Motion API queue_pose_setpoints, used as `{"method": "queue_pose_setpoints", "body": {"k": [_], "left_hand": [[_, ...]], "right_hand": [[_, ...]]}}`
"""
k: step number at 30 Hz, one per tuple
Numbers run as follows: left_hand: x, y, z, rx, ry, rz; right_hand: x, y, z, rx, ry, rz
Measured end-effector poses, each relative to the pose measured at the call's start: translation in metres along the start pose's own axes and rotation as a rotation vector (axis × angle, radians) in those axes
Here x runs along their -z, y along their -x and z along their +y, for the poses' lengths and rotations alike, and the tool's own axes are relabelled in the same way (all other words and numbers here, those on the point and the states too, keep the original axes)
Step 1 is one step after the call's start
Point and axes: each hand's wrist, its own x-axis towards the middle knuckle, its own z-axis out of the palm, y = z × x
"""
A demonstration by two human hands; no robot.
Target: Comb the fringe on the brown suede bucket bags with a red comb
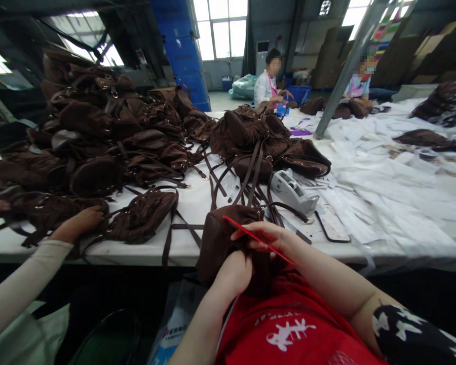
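Observation:
A brown fringed bag (220,238) rests against the table's front edge, just above my lap. My left hand (233,274) grips its lower fringe from below. My right hand (264,235) lies on the bag and pinches a thin red stick (256,239) that slants from upper left to lower right. The bag's straps run up over the table toward a pile of similar brown bags (258,142).
A large heap of brown bags (95,132) fills the left of the white table (197,203). A co-worker's hand (79,223) in a cream sleeve touches one bag at left. A tape dispenser (291,190) sits near the straps. White paper sheets (395,177) cover the right. Two people sit far back.

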Motion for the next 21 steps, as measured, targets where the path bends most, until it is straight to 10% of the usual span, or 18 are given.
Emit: {"method": "queue_pose_setpoints", "body": {"k": [8, 14, 21], "left_hand": [[0.024, -0.011, 0.028, 0.17, 0.695, -0.123], [0.013, -0.041, 0.035, 0.435, 0.663, -0.239], [0.012, -0.052, 0.027, 0.354, 0.758, -0.174]], "right_hand": [[0.006, 0.011, 0.01, 0.012, 0.06, -0.156], [-0.014, 0.014, 0.043, -0.021, 0.233, -0.14], [-0.022, 0.055, 0.052, -0.061, 0.756, 0.045]]}}
